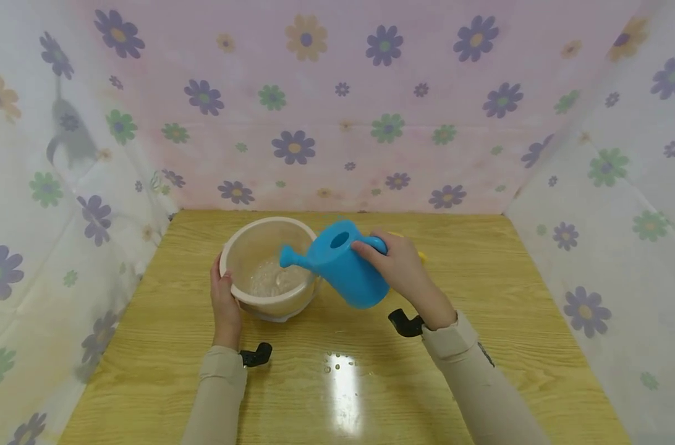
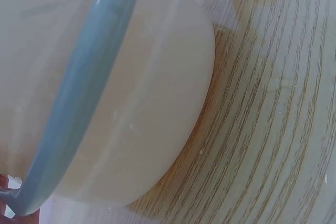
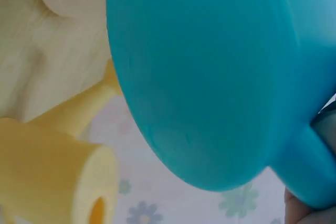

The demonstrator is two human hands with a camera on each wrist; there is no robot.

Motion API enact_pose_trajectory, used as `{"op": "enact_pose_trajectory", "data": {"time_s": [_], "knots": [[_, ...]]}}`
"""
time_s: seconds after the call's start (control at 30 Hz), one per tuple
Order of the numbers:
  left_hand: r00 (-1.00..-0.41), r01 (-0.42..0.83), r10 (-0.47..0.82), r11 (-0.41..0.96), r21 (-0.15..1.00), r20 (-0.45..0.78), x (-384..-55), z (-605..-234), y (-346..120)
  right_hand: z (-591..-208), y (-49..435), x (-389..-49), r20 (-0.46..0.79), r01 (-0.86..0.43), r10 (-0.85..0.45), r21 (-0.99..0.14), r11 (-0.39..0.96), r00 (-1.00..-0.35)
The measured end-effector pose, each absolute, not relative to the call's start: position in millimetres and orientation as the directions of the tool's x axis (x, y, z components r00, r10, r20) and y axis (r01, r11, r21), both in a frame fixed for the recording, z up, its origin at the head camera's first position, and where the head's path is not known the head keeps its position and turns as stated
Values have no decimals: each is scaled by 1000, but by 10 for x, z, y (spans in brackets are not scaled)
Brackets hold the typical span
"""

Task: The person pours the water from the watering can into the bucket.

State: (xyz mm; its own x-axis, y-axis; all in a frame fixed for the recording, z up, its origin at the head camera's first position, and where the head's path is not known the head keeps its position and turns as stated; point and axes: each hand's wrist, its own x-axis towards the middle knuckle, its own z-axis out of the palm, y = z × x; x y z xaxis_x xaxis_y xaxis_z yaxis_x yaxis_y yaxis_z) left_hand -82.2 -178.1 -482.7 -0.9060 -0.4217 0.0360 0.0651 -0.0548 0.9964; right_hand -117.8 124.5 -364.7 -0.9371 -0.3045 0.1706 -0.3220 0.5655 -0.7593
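Note:
My right hand (image 1: pixel 401 266) grips the handle of a blue watering can (image 1: pixel 351 278), which tilts left. Its spout reaches over the rim of a cream plastic bucket (image 1: pixel 276 304). Bubbly water (image 1: pixel 273 279) shows inside the bucket. My left hand (image 1: pixel 225 306) holds the bucket's left side, with the thumb near the rim and the other fingers mostly hidden behind the wall. The bucket's carrying handle (image 2: pixel 79 87) hangs down across its outside in the left wrist view. The blue can's rounded body fills much of the right wrist view.
Behind my right hand stands a yellow watering can (image 3: pixel 47 171), mostly hidden in the head view. Water drops (image 1: pixel 337 361) lie on the wood-grain table (image 1: pixel 482 371) in front. Flower-patterned cloth walls (image 1: pixel 343 111) enclose the table's back and both sides.

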Motion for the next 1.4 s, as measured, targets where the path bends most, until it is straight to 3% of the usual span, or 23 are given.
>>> {"op": "enact_pose_trajectory", "data": {"time_s": [0.5,0.8,1.17,1.4], "knots": [[-910,81,-411,-62,995,49,-877,-4979,-1869,-4061,1514,-822,189,-215,-101,-866,452,-977],[-907,102,-417,-81,991,59,-863,-5028,-1839,-4397,1646,-695,114,-125,-56,-958,258,-992],[-900,112,-428,-47,993,81,-895,-4995,-1848,-4524,1604,-440,129,-144,-118,-981,128,-985],[-898,122,-433,-64,990,82,-840,-5026,-1828,-4819,1580,-399,69,-69,-56,-998,-3,-996]]}}
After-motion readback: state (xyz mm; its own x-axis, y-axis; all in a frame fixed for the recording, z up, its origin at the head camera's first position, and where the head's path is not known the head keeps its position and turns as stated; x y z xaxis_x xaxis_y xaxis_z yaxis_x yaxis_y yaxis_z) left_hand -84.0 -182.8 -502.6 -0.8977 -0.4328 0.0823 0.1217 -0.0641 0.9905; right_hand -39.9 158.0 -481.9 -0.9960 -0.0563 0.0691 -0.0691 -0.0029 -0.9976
